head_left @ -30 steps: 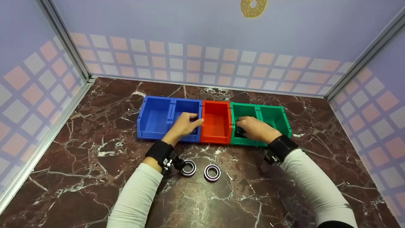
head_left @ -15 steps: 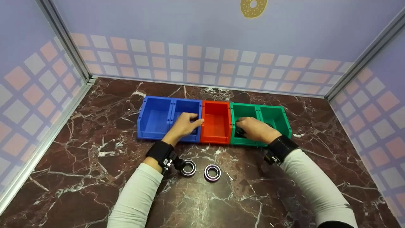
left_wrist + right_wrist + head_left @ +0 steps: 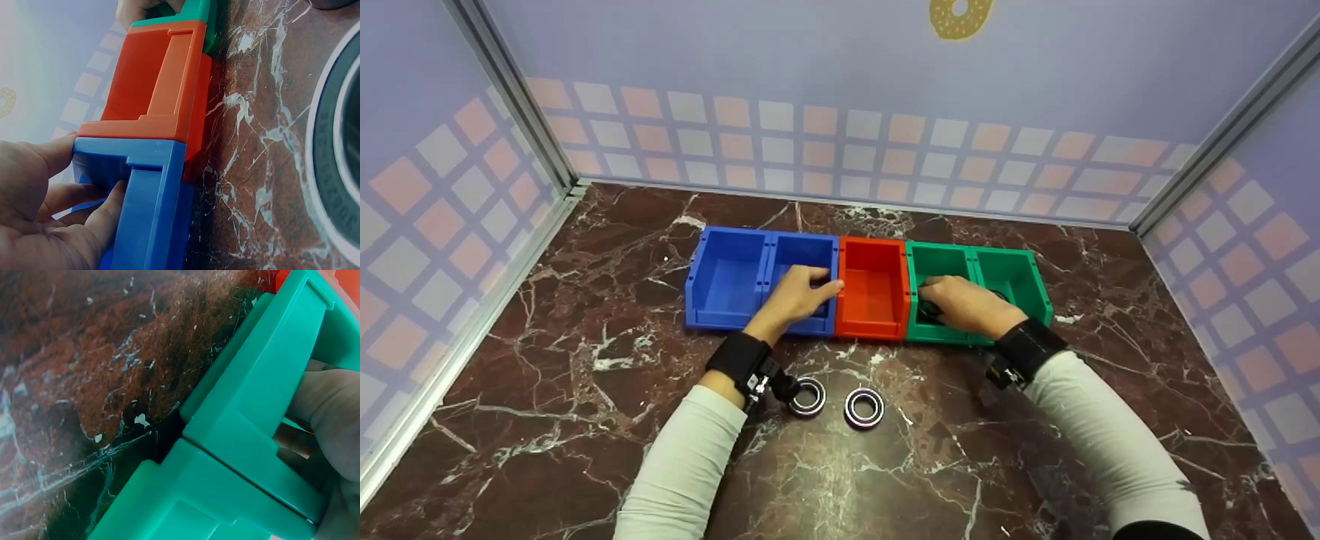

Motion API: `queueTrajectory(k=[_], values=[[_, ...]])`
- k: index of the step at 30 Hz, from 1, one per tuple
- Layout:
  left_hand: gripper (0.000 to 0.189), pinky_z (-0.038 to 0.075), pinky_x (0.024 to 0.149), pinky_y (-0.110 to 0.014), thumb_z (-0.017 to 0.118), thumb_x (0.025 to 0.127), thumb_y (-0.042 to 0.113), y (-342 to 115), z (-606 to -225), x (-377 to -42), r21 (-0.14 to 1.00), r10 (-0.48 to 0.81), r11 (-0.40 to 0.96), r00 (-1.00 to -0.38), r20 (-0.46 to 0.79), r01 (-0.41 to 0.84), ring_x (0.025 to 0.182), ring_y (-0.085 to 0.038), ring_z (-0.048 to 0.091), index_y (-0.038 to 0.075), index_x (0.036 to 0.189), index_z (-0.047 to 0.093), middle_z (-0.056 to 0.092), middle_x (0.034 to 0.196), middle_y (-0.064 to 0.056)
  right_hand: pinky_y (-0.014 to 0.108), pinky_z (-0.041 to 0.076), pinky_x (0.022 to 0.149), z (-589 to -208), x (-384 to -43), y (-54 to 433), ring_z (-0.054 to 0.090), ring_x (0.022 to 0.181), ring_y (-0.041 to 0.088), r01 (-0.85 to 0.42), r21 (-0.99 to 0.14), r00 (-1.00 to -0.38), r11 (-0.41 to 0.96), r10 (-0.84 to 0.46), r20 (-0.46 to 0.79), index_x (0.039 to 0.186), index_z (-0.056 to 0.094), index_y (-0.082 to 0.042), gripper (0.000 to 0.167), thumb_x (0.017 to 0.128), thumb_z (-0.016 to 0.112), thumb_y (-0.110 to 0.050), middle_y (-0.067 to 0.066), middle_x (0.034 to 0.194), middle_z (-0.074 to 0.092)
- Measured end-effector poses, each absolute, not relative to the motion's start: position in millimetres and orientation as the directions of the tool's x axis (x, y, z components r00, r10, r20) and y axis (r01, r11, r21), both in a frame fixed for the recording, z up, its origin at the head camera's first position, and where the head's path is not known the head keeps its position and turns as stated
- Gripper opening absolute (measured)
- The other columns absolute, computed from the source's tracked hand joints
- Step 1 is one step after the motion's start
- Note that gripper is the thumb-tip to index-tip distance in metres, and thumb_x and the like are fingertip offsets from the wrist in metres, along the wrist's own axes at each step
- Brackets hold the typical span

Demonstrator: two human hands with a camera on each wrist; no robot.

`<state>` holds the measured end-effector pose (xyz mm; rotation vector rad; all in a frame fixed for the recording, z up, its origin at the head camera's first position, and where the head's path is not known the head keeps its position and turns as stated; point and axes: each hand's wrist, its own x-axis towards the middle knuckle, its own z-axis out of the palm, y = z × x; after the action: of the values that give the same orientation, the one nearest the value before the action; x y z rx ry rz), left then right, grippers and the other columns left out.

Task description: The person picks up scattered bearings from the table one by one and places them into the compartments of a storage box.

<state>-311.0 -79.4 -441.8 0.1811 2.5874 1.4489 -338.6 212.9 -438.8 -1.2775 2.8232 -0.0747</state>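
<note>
In the head view my left hand (image 3: 799, 296) reaches over the right-hand blue bin (image 3: 802, 251). Its thumb lies on the wall beside the red bin (image 3: 872, 292) and its fingers bend down inside, so it grips that wall; the left wrist view shows the thumb at the blue bin's rim (image 3: 132, 147). My right hand (image 3: 967, 304) dips into the left-hand green bin (image 3: 941, 259), fingers curled around a dark, round object (image 3: 930, 309) that is mostly hidden. The right wrist view has the hand (image 3: 332, 416) behind the green bin's front wall (image 3: 264, 377).
Two ring-shaped ball bearings, one on the left (image 3: 808, 397) and one on the right (image 3: 863, 409), lie on the marbled table (image 3: 885, 487) in front of the bins. Another blue bin (image 3: 727, 277) and another green bin (image 3: 1012, 274) end the row. Patterned panels stand behind and at both sides.
</note>
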Motion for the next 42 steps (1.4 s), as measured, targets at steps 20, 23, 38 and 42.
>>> queueTrajectory(k=[20,23,38,42], values=[[0.058,0.034,0.119,-0.043,0.061,0.098,0.029,-78,-441,-311,0.861,0.193,0.509,-0.975,-0.113,0.001,0.142,-0.033,0.042,-0.006,0.142,0.047,0.046,0.15,-0.022,0.04,0.053,0.073,-431,-338,215,0.061,0.083,0.026,-0.763,-0.099,-0.641,0.639,-0.767,-0.018,0.089,0.066,-0.004,0.016,0.079,0.073,0.006,0.012,0.092,0.066],[0.058,0.036,0.118,-0.043,0.061,0.098,0.029,-79,-441,-311,0.86,0.192,0.511,-0.974,-0.12,-0.005,0.14,-0.033,0.043,-0.005,0.143,0.047,0.045,0.15,-0.022,0.039,0.053,0.073,-426,-337,217,0.06,0.084,0.025,-0.78,-0.128,-0.618,0.612,-0.786,0.006,0.09,0.066,-0.004,0.016,0.079,0.073,0.005,0.012,0.094,0.067],[0.058,0.035,0.119,-0.043,0.06,0.099,0.03,-79,-441,-310,0.861,0.189,0.509,-0.972,-0.138,-0.024,0.14,-0.032,0.044,-0.004,0.144,0.046,0.044,0.152,-0.021,0.041,0.057,0.092,-387,-306,218,0.067,0.11,0.026,-0.772,-0.105,-0.632,0.626,-0.774,0.032,0.116,0.071,-0.009,0.035,0.082,0.079,-0.006,0.01,0.116,0.071],[0.056,0.034,0.119,-0.043,0.061,0.099,0.028,-79,-441,-311,0.851,0.191,0.525,-0.976,-0.1,0.016,0.141,-0.034,0.042,-0.006,0.141,0.048,0.047,0.149,-0.023,0.039,0.058,0.091,-380,-293,217,0.067,0.11,0.024,-0.805,-0.077,-0.594,0.589,-0.8,0.083,0.115,0.072,-0.011,0.034,0.082,0.079,-0.009,0.007,0.116,0.071]])
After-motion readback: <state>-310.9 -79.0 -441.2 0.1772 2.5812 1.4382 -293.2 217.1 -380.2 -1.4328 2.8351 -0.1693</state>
